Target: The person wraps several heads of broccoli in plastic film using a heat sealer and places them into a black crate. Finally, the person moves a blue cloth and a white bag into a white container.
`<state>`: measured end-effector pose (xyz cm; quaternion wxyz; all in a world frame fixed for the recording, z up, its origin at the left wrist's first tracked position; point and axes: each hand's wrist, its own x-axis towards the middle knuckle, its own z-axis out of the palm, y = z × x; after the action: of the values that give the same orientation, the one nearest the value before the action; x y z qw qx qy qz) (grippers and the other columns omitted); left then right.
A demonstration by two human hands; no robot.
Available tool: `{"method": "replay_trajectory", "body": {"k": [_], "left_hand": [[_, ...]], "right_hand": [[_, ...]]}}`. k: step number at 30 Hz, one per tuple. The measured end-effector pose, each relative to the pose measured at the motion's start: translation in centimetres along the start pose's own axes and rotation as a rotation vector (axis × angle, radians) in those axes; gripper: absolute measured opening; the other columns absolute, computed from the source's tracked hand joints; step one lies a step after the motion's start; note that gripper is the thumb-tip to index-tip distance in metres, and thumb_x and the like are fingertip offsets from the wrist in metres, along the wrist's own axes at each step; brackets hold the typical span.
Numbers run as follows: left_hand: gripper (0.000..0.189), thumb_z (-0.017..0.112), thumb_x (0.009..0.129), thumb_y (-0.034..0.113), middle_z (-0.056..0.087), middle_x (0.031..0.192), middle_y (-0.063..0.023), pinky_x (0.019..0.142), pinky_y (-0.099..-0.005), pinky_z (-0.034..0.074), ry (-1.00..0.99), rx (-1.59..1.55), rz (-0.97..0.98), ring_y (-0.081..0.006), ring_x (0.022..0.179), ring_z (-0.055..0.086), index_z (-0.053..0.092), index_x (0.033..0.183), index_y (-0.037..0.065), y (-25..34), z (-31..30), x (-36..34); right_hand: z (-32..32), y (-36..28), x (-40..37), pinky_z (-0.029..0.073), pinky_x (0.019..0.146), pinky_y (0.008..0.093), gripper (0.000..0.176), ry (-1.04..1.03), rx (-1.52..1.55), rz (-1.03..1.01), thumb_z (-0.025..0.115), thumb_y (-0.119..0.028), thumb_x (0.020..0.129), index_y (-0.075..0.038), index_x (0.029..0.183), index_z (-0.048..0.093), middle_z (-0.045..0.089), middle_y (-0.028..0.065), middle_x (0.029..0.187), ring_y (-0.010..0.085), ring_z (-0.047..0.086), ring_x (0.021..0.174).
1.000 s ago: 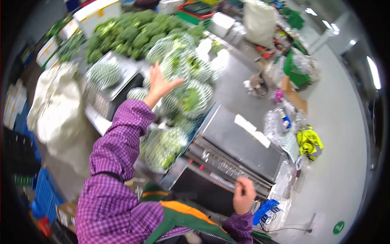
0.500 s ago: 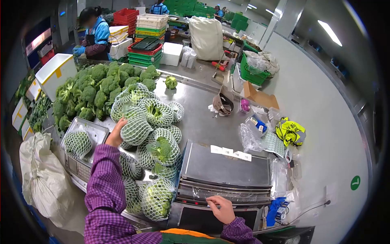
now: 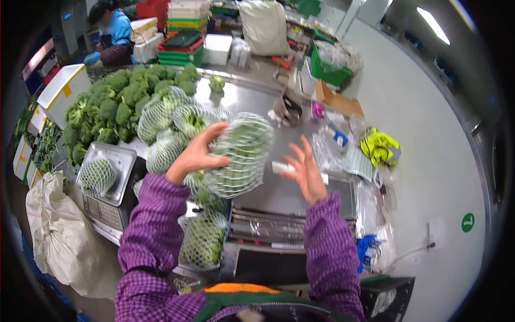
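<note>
My left hand [image 3: 199, 155] is closed on the side of a head of broccoli in a white foam net [image 3: 242, 155], held up above the work surface. To its right my right hand [image 3: 307, 173] is raised, fingers spread, holding nothing and apart from the broccoli. Below both hands lies the wrapping machine [image 3: 268, 227] with its dark metal top and rollers. More netted broccoli is piled behind my left hand, with another netted head [image 3: 204, 240] at the machine's left side. Small white labels [image 3: 283, 168] on the machine are partly hidden by my right hand.
Bare broccoli heads [image 3: 115, 102] are heaped at the back left. A scale [image 3: 120, 185] carries one netted head [image 3: 96, 177]. A white sack [image 3: 59, 231] stands at the left, a yellow vest [image 3: 380, 147] lies at the right. A person in blue [image 3: 115, 32] stands beyond the heap.
My left hand has lifted the netted broccoli from the pile and brought it right. My right hand has risen from the machine's front and opened. The camera view has shifted slightly.
</note>
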<state>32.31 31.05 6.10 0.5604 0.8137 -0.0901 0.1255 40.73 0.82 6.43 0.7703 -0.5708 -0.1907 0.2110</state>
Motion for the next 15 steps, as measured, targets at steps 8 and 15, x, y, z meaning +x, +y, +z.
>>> {"method": "replay_trajectory", "body": {"k": [8, 15], "left_hand": [[0.079, 0.078, 0.068, 0.021, 0.046, 0.138, -0.0128, 0.106, -0.0389, 0.035, -0.313, -0.021, 0.215, -0.028, 0.127, 0.043, 0.041, 0.137, 0.008, 1.3, 13.8, 3.4], [0.069, 0.054, 0.09, 0.05, 0.052, 0.125, -0.0196, 0.078, -0.0353, 0.052, -0.132, -0.038, -0.688, -0.022, 0.106, 0.055, 0.04, 0.137, 0.003, 1.2, 12.2, -0.4]], "right_hand": [[-8.6, 2.8, -8.0, 0.053, 0.076, 0.0339, 0.058, 0.218, -0.182, 0.228, 0.054, -0.032, 0.094, -0.006, 0.14, 0.03, 0.048, 0.0118, 0.128, 0.0203, 0.052, 0.111], [-11.5, 2.3, -6.8, 0.053, 0.072, 0.0339, 0.069, 0.193, -0.13, 0.622, 0.037, -0.053, 0.096, -0.006, 0.144, 0.023, 0.045, 0.0163, 0.13, 0.0271, 0.06, 0.096]]}}
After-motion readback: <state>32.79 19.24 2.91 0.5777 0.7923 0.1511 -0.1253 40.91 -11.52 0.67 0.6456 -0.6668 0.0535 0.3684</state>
